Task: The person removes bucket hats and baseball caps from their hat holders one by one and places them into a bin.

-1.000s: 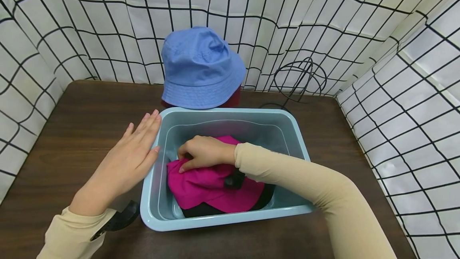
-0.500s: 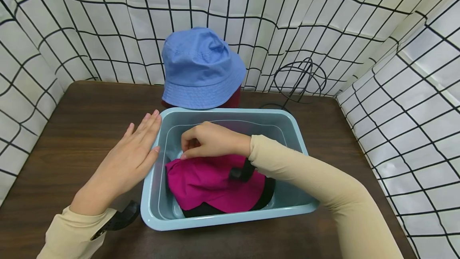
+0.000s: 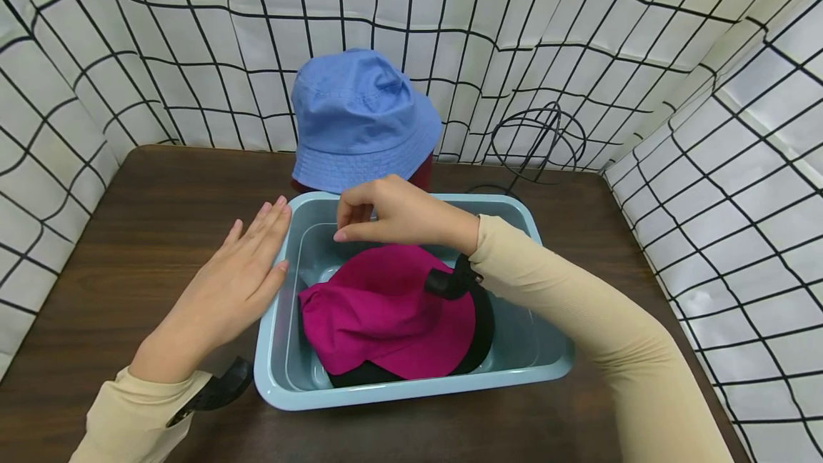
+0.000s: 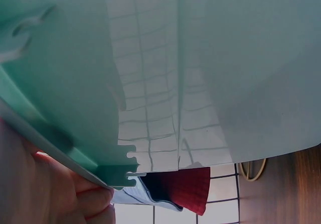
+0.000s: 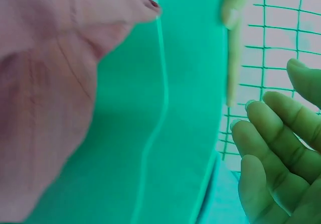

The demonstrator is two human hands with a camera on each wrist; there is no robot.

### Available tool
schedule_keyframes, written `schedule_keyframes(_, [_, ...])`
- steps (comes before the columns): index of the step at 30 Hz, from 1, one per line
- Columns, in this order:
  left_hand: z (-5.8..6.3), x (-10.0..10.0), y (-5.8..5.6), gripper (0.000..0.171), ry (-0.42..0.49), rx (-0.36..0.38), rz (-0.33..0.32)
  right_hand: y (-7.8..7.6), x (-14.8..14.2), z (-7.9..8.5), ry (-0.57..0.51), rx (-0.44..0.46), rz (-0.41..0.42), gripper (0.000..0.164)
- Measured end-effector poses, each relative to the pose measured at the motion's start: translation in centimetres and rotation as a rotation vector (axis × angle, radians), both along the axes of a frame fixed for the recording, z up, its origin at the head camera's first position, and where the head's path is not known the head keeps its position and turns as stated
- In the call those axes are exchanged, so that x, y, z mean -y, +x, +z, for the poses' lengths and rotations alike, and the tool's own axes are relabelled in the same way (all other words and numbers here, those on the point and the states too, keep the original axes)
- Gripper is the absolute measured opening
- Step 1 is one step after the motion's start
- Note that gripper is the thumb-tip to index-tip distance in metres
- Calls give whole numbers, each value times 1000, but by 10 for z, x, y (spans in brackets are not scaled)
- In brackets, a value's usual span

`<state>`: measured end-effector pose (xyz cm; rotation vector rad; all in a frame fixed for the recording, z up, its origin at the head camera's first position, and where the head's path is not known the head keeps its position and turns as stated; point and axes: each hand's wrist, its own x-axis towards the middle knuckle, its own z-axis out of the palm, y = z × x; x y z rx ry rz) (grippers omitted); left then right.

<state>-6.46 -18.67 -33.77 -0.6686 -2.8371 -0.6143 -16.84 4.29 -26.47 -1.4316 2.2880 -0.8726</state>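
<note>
A magenta cap (image 3: 392,320) lies inside the light blue plastic tub (image 3: 411,397), with a black edge (image 3: 484,334) showing from under it. My right hand (image 3: 408,213) hovers over the tub's far part, above the cap and apart from it. Its fingers are loosely bent and hold nothing; in the right wrist view the fingers (image 5: 276,148) look relaxed, the cap (image 5: 45,133) fills the left side. My left hand (image 3: 221,291) rests against the tub's left rim with straight fingers. The left wrist view shows that hand (image 4: 65,194) at the tub's outer wall (image 4: 251,83).
Behind the tub a blue bucket hat (image 3: 360,120) sits on something dark red (image 3: 421,173). A coiled black cable (image 3: 539,136) is at the back right. White sheeting with black wire grid (image 3: 193,56) encloses the brown wooden table (image 3: 148,234).
My right hand has let go of the magenta cap and risen away toward the tub's far side. The cap stays in the tub. My left hand has kept its place on the rim.
</note>
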Motion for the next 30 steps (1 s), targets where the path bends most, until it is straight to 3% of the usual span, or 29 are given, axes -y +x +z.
schedule_keyframes(6, [0,-1,-1,65,-2,5,6,-9,-7,15,-45,-10,-77,6])
schedule_keyframes(15, [0,-1,0,65,-12,0,10,-19,-16,32,-109,55,-238,9])
schedule_keyframes(30, [-1,1,0,65,-8,-7,10,-48,-17,39,-228,-11,-396,10])
